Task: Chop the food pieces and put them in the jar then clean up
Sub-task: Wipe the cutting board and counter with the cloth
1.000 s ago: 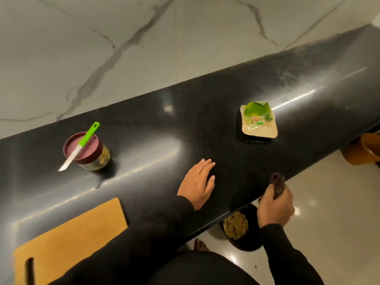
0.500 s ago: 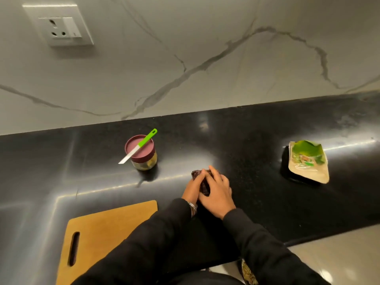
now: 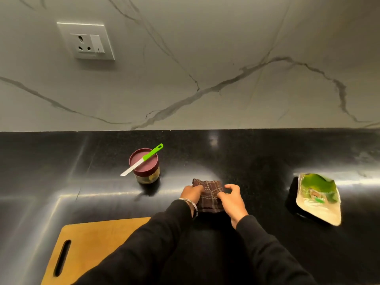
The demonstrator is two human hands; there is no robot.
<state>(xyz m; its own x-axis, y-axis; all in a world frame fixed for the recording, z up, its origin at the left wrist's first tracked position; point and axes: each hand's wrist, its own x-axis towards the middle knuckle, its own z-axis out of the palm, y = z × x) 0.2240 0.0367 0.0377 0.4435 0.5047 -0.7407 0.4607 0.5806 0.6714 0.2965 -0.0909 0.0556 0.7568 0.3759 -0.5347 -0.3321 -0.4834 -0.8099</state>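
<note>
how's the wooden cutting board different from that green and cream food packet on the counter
The tan wooden cutting board lies near the counter's front at left; the green-and-cream food packet lies at right. The board is bigger, flat and plain, with a handle slot; the packet is crinkled and printed. Both rest on the black counter, untouched.

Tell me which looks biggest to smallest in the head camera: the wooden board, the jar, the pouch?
1. Wooden board, though it lies nearest the camera and is partly hidden by a sleeve.
2. Pouch.
3. Jar.
</note>
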